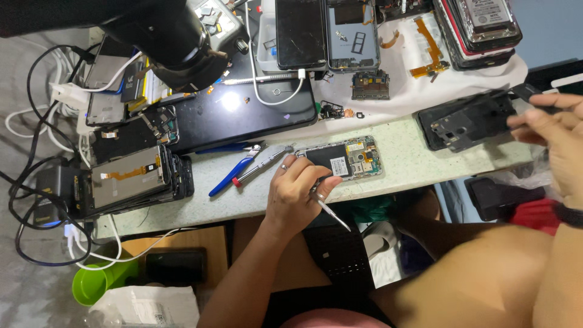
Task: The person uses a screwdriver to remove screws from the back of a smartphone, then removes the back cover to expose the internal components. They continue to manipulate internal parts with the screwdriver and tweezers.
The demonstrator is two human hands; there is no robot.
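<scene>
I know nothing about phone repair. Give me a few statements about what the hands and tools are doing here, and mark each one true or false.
1. The left hand holds tweezers. True.
2. The opened phone lies on the floor. False: it lies on the table, by the left hand.
3. The right hand holds a black phone frame. True.
4. The blue-handled pliers are in the right hand. False: they lie on the table, left of the left hand.
5. A green cup sits below the table edge. True.
</scene>
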